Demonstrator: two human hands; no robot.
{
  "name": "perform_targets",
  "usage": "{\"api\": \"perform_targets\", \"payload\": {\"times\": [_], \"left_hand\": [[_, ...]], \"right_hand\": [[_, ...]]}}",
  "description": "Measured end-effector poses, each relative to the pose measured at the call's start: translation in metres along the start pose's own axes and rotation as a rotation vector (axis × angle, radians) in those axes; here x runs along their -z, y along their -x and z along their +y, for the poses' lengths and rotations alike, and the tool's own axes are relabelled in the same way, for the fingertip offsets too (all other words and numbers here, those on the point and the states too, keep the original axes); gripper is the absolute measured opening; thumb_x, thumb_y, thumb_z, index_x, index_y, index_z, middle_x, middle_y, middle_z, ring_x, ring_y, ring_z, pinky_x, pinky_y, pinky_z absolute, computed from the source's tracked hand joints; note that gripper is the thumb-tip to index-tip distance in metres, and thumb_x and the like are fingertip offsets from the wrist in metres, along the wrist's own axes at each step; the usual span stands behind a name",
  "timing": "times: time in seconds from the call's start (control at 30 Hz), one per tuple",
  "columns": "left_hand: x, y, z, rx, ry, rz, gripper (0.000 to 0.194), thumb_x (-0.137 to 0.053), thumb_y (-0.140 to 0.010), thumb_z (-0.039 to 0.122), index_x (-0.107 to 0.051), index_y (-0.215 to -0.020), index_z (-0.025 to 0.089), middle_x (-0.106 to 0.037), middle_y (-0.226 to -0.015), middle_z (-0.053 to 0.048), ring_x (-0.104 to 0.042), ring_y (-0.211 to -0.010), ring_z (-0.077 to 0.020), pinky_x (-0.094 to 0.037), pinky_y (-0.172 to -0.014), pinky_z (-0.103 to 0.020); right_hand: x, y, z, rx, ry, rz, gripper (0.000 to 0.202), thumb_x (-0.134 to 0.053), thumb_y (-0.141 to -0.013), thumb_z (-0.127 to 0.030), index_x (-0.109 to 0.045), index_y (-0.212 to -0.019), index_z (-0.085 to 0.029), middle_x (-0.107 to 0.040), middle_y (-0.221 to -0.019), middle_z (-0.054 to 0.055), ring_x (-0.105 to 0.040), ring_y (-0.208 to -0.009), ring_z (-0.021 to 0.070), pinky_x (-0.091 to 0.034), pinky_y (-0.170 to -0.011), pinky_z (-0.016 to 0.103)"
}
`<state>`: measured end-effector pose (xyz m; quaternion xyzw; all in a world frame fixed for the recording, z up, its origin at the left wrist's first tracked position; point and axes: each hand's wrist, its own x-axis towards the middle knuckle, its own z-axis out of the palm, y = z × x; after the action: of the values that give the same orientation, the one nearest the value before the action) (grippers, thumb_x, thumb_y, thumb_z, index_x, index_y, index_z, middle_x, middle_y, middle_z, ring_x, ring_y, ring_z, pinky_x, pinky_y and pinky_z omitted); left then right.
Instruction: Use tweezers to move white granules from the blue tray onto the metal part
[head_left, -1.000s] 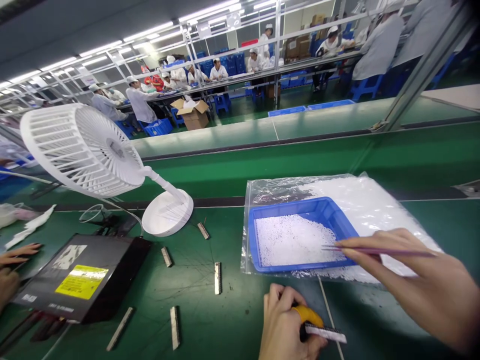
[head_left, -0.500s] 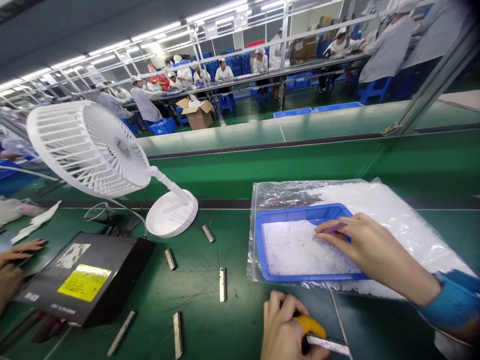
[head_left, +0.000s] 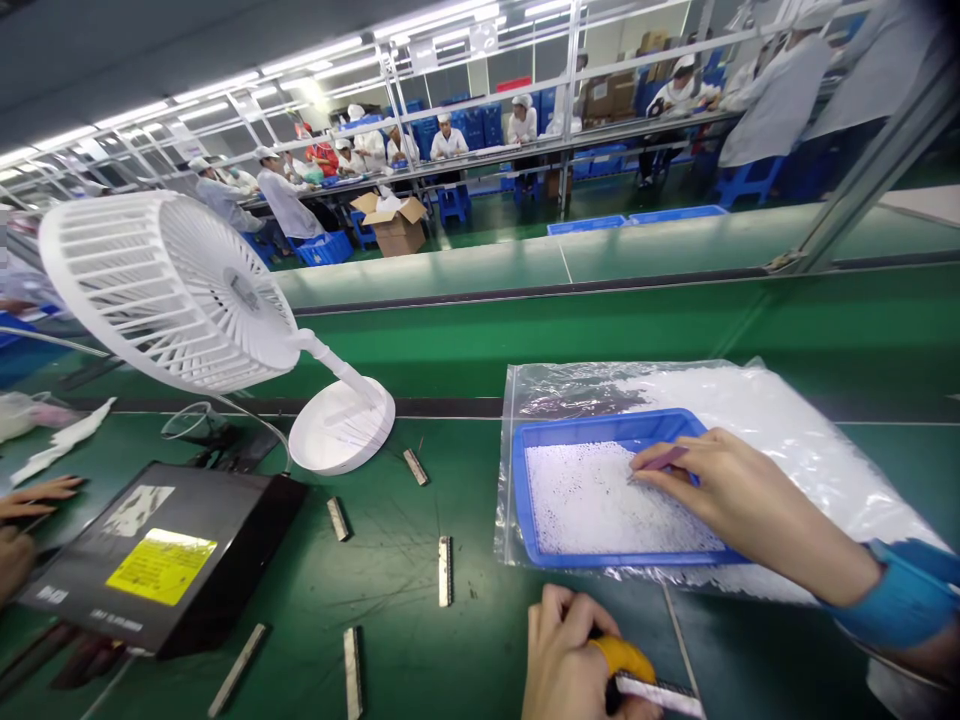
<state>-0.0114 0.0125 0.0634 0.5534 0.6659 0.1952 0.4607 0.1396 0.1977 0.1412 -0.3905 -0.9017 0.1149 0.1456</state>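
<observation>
While left hand (head_left: pixel 570 655) grips a strip (head_left: pixel 656 692), right fingers (head_left: pixel 667 470) pinch tweezers (head_left: pixel 660 461) pointing left.

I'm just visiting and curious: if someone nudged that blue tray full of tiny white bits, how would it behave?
The blue tray looks like thin plastic, shallow and low-walled, so it probably feels light. It sits on a glossy plastic bag, so it may slide easily. The tiny white pieces lie loose and would likely shift or spill if it tilted.
</observation>
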Motion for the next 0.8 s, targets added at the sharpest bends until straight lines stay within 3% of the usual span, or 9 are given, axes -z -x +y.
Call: {"api": "perform_targets", "payload": {"times": [0.5,0.67,0.8], "left_hand": [[-0.003,-0.002,0.0,0.015,-0.009,0.016,0.028,-0.076,-0.068,0.048,-0.074,-0.094,0.038,-0.054,-0.102,-0.002,-0.033,-0.103,-0.017,-0.023,-0.091,-0.03],[0.0,0.0,0.004,0.027,-0.013,0.007,0.028,-0.077,-0.067,0.044,-0.074,-0.094,0.036,-0.054,-0.103,-0.002,-0.033,-0.104,-0.0175,-0.024,-0.092,-0.031],[0.016,0.007,0.023,0.062,0.0,-0.066,0.028,-0.074,-0.071,0.039,-0.074,-0.099,0.033,-0.054,-0.107,-0.002,-0.034,-0.107,-0.0184,-0.025,-0.093,-0.032]], "right_hand": [[-0.001,-0.001,0.003,0.007,0.003,0.013,0.042,-0.04,-0.09,-0.056,-0.071,-0.083,-0.028,-0.067,-0.1,-0.009,-0.059,-0.082,0.0101,-0.043,-0.078,0.029],[0.007,0.002,-0.003,0.106,0.026,0.122,0.039,-0.04,-0.092,-0.052,-0.071,-0.086,-0.03,-0.067,-0.096,-0.01,-0.059,-0.08,0.0095,-0.044,-0.074,0.028],[0.022,0.03,-0.017,0.223,-0.035,0.256,0.026,-0.048,-0.09,-0.044,-0.071,-0.093,-0.03,-0.067,-0.097,-0.007,-0.059,-0.088,0.007,-0.047,-0.077,0.022]]}}
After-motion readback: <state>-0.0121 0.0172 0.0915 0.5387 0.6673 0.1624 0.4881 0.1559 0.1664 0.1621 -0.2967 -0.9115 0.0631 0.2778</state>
